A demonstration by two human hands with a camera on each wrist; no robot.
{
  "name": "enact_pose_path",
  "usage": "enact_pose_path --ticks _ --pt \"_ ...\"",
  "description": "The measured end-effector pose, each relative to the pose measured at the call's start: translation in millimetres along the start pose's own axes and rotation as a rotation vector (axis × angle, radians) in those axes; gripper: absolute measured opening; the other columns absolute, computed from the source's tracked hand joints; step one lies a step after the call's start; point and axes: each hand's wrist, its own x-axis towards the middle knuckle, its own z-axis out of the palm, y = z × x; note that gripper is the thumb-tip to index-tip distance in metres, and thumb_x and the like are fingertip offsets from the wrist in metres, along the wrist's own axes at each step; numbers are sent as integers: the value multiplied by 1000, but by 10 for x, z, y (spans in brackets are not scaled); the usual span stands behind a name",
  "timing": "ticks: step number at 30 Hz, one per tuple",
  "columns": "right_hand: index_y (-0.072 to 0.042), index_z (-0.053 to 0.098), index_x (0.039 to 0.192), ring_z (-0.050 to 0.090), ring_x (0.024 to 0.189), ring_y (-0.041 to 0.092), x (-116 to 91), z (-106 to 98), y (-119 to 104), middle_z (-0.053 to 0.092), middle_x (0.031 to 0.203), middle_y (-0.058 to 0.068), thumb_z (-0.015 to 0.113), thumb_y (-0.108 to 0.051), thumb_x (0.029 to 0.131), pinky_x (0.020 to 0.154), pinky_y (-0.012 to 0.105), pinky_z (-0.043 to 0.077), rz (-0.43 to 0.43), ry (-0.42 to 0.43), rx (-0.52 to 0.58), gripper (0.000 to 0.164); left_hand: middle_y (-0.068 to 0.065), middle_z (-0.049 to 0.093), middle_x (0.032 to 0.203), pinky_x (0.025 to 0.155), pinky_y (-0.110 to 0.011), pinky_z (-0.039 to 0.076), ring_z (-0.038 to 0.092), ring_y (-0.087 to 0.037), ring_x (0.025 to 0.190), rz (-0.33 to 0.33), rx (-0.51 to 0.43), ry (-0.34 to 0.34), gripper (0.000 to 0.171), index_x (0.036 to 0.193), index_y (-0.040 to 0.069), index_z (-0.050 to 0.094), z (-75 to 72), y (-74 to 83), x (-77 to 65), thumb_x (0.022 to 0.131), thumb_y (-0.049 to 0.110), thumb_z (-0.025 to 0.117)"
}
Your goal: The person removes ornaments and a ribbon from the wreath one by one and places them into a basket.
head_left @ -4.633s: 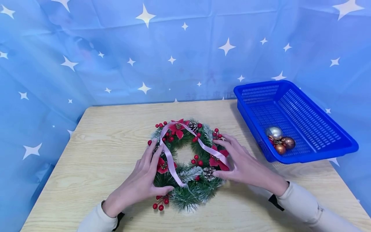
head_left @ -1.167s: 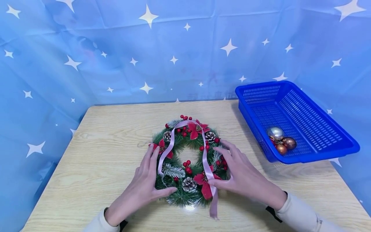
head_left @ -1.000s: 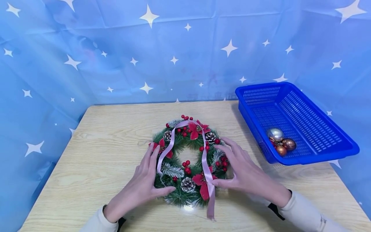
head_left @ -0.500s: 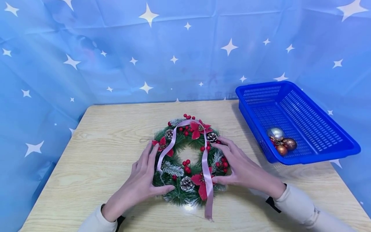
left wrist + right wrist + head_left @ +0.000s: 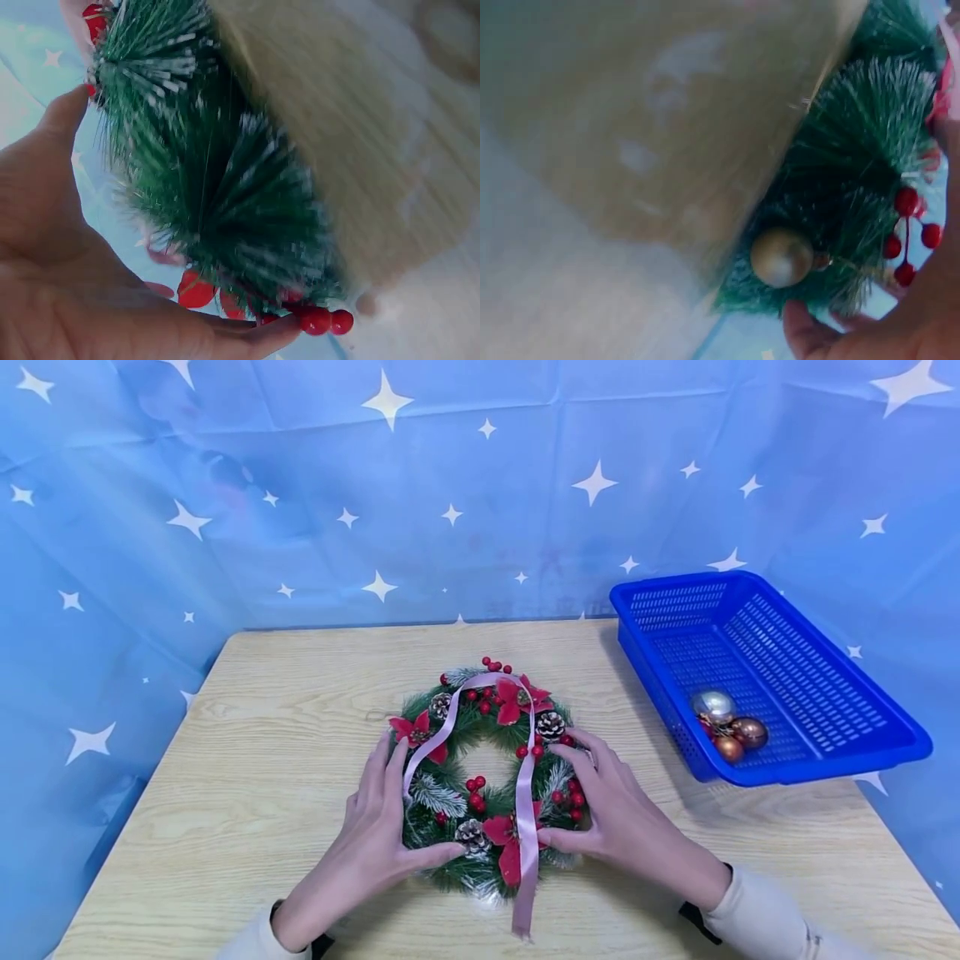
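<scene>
A green Christmas wreath [image 5: 442, 868] with red flowers, berries and pine cones lies on the table, held from both sides. My left hand [image 5: 375, 827] grips its left side, thumb at the front beside a pine cone [image 5: 472, 837]. On the opposite side, my right hand [image 5: 618, 810] grips the wreath, its thumb by a red flower [image 5: 510, 856]. A pink ribbon [image 5: 527, 827] loops over the top, one end trailing past the front edge. The right wrist view shows a gold bauble [image 5: 781, 257] against the wreath's outer side, near a fingertip.
A blue perforated basket [image 5: 825, 768] stands at the right of the wooden table [image 5: 262, 718]. Several baubles [image 5: 712, 706], silver and copper among them, lie in its near left corner. Behind the table hangs a blue cloth [image 5: 300, 460] with white stars.
The wreath has turned clockwise between both hands. Its right flower has come round to the front and its top flower has shifted right. One ribbon end now hangs over the front.
</scene>
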Motion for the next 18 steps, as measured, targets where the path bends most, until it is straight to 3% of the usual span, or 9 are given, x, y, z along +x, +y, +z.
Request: enact_pose_path --ticks 7,12,18 --pt "-16 43 164 39 149 48 -18 -73 -39 29 171 17 85 -68 87 107 80 32 12 -29 32 102 -21 1 180 110 -88 22 10 -50 162 43 -24 -3 139 176 10 6 39 -34 51 81 70 88" --pt "-16 38 168 28 155 48 84 -180 112 23 175 17 88 -63 85 108 84 24 -49 -52 84 107 -20 -2 180 111 -89 19 7 -51 163 73 -39 -44 138 176 15 3 18 -71 91 82 70 87" --pt "-20 33 170 28 156 48 177 -211 281 19 177 16 89 -66 82 107 86 26 -103 -130 82 114 -21 -2 180 107 -90 22 13 -54 161 136 -44 -80 137 176 16 2 -39 -129 182 82 69 87"
